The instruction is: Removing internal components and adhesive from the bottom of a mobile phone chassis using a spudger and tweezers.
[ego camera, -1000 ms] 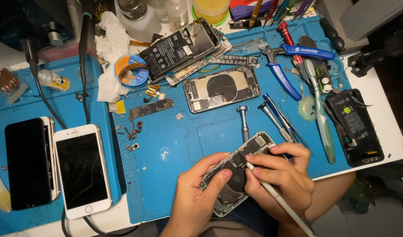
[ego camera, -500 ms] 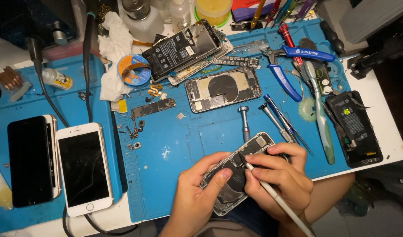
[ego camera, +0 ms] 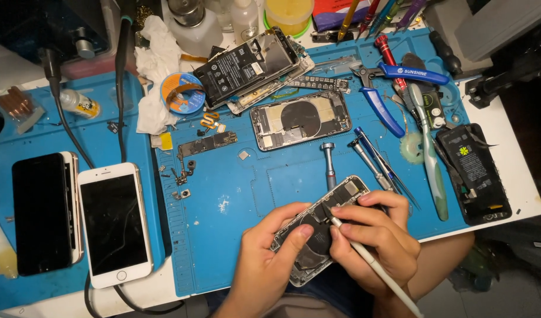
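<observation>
An opened phone body [ego camera: 341,197] with exposed parts and a round black coil lies tilted at the near edge of the blue work mat [ego camera: 241,194]. My left hand [ego camera: 267,265] grips its lower left side, thumb pressed on the dark inner part. My right hand [ego camera: 373,238] holds a thin white stylus-like tool [ego camera: 376,268], whose tip touches the inside of the phone near its middle. The fingers of that hand cover the phone's right edge.
A second opened phone shell [ego camera: 300,119] lies mid-mat, and a black battery with frame [ego camera: 250,65] behind it. A small circuit board [ego camera: 207,143], loose screws, screwdrivers [ego camera: 329,165], blue pliers [ego camera: 394,88] and a toothbrush [ego camera: 429,159] lie around. A white phone [ego camera: 114,224] and a dark phone [ego camera: 43,215] rest at left, another black phone [ego camera: 474,171] at right.
Both hands and the tool stay in nearly the same place on the opened phone. Only the view has shifted slightly.
</observation>
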